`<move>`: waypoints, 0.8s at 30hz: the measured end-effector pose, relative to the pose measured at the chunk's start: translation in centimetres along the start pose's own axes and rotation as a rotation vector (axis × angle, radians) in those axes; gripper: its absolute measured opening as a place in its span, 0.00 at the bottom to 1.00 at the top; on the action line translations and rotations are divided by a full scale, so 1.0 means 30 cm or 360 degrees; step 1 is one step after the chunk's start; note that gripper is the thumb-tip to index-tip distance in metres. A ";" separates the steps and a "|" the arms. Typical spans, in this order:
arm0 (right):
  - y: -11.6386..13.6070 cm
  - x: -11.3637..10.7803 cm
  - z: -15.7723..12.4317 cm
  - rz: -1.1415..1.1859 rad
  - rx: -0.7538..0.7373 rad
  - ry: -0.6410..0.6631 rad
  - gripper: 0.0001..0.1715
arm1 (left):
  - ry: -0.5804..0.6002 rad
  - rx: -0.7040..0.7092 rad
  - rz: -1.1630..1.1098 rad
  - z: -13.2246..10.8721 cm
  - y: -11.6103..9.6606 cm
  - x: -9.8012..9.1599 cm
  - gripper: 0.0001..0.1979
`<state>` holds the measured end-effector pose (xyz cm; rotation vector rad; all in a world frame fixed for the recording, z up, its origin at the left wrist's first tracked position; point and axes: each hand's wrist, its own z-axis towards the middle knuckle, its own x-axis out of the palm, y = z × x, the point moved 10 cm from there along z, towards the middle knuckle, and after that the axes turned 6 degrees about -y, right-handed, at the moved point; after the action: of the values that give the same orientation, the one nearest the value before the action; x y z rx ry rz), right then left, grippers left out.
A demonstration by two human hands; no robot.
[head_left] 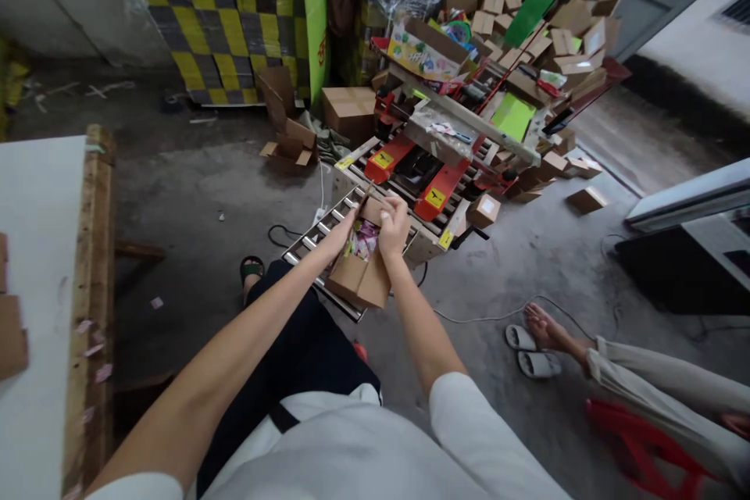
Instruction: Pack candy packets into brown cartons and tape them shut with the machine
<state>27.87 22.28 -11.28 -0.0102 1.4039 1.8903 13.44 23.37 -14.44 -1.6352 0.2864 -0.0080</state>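
A small brown cardboard box point(366, 283) sits on the metal roller conveyor point(308, 242) in front of me, its top partly open. Through the opening, purple and green packaging point(364, 241) shows inside. My left hand point(347, 231) grips the left side flap at the far end. On the right, my right hand point(394, 225) is closed over the far flap and the right edge, fingers bent. Just beyond the box stands a carton sealing machine point(404, 168) with red guides and yellow warning labels.
A pile of small cartons point(498, 8) lies behind the machine. Wrapped yellow-and-black checkered boxes point(228, 16) are stacked at the back. To the left is a white-topped table point(41, 195). At right, a person's bare foot point(551, 328) rests near grey slippers point(537, 363) and a cable.
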 end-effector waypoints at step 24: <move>-0.033 0.033 -0.085 -0.0968 -0.0300 0.0627 0.45 | 0.0059 0.0279 0.0162 -0.041 0.095 -0.036 0.22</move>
<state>26.66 20.85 -13.52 -0.8459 1.2664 1.5337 11.66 22.21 -16.94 -1.4460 0.3869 0.0135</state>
